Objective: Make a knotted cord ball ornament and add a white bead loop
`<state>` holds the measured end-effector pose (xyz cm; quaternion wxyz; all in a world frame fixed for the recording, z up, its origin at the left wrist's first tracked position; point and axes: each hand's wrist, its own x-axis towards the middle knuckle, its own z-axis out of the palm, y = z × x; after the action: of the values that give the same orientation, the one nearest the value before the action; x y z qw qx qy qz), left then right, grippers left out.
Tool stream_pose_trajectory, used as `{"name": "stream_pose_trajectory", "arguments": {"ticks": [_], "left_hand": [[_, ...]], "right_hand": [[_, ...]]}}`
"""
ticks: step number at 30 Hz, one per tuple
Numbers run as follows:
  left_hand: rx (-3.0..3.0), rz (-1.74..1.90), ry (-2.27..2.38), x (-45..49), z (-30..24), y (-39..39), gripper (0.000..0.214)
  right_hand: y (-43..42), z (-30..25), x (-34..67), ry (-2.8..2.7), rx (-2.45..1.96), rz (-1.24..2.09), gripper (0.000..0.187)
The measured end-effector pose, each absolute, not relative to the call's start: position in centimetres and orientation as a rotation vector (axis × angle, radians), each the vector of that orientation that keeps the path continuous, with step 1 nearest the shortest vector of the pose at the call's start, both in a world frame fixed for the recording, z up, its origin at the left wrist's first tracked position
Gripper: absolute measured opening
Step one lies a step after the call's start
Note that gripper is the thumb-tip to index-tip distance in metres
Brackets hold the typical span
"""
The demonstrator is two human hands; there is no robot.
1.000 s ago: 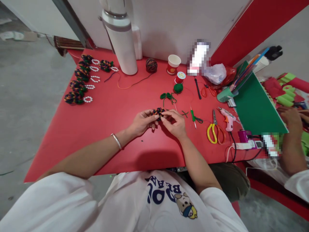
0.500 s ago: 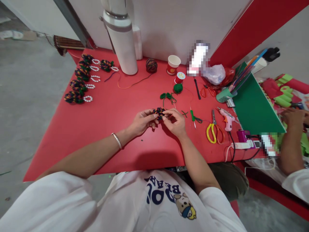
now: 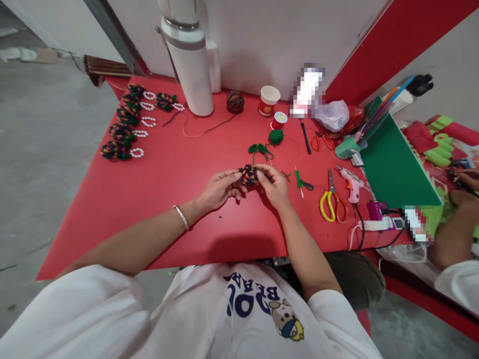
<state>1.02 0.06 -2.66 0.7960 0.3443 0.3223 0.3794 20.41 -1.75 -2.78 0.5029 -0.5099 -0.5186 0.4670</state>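
A crocheted flower (image 3: pixel 249 175) in dark multicoloured yarn is held between both hands above the red table (image 3: pixel 179 174). My left hand (image 3: pixel 221 190) pinches its left edge between thumb and fingers. From the other side my right hand (image 3: pixel 273 185) grips its right edge. Just beyond the hands lie green crocheted leaves (image 3: pixel 258 148) with a trailing strand. A green ball of yarn (image 3: pixel 276 137) sits behind them. To the right of my right hand rests a crochet hook with a green handle (image 3: pixel 298 179).
Finished-looking yarn flowers with bead loops (image 3: pixel 123 130) line the table's left side. A white bottle (image 3: pixel 192 70), a multicoloured yarn ball (image 3: pixel 235 101) and a paper cup (image 3: pixel 269 99) stand at the back. Scissors (image 3: pixel 331 197) and a pink glue gun (image 3: pixel 353 183) lie right. Another person's arm (image 3: pixel 454 224) is at far right.
The flower has been turned so more of its face shows, and my right fingers have shifted onto its right edge. The other person's hand at far right has moved.
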Motion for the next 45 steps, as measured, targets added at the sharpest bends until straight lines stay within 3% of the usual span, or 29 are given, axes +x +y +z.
{"name": "stream_pose_trajectory", "arguments": {"ticks": [8,15,22,29,38,45], "left_hand": [[0.745,0.833,0.673,1.1,-2.6,0.1,0.042],[0.762,0.846,0.677,1.2,-3.0,0.1,0.045],[0.731,0.889,0.69,1.3,-3.3,0.2,0.043],[0.741,0.851,0.665,1.3,-2.8,0.2,0.046],[0.739,0.867,0.648,1.2,-2.5,0.1,0.044],[0.734,0.82,0.59,0.8,-2.5,0.4,0.044]], "right_hand": [[-1.7,-2.9,20.5,-1.273,-1.229,1.111,0.036],[-1.9,-2.0,20.4,-1.501,-1.141,0.801,0.023],[-2.2,-1.7,20.4,-1.613,-1.198,0.799,0.035],[-2.1,-2.0,20.1,-1.689,-1.112,0.632,0.03],[-1.9,-3.1,20.6,-1.342,-1.135,1.121,0.056],[-1.3,-4.0,20.7,-1.273,-1.161,1.195,0.052]]}}
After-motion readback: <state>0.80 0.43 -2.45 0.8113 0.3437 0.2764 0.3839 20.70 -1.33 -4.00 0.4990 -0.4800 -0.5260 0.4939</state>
